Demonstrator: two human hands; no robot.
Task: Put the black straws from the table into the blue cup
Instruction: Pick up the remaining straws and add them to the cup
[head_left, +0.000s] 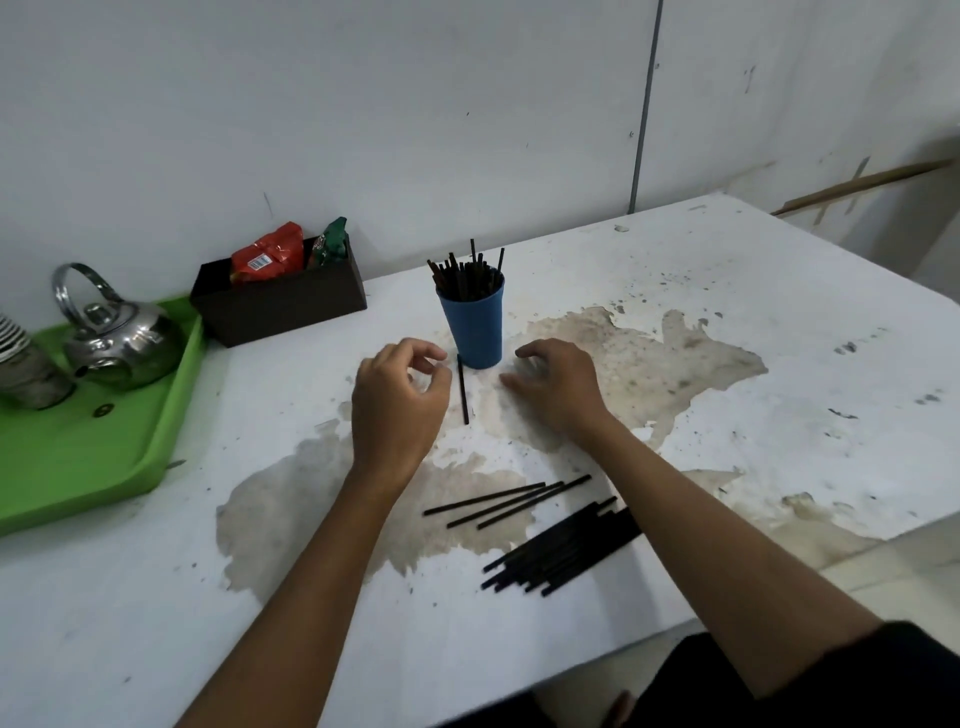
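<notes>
Head view:

- The blue cup (475, 325) stands upright at the centre of the frame on the stained white worktop (753, 415). It is already crowded with black straws whose tips stick up past its rim, so part of the job looks done.
- One single straw (463, 389) lies flat just below and left of the cup, its far end close to the cup's base. It may have missed the cup, though that is only a guess.
- The left hand (400, 400) hovers just left of that straw, its fingers (431, 353) curled loosely with thumb and forefinger close together, holding nothing. The pose suits a pinch on the thin straw.
- The right hand (558, 387) hangs just right of the cup, palm down, fingers spread and empty. It seems placed to steady the cup or to meet the straw from the other side.
- Three loose straws (506, 501) lie fanned out in the lower centre, and a thick bundle of straws (563, 548) lies just below them, partly under the right forearm. Much of the work is left.
- At the left edge a green tray (104, 467) carries a steel kettle (122, 338); a dark box (280, 306) with packets sits beside it, well apart from the straws.
</notes>
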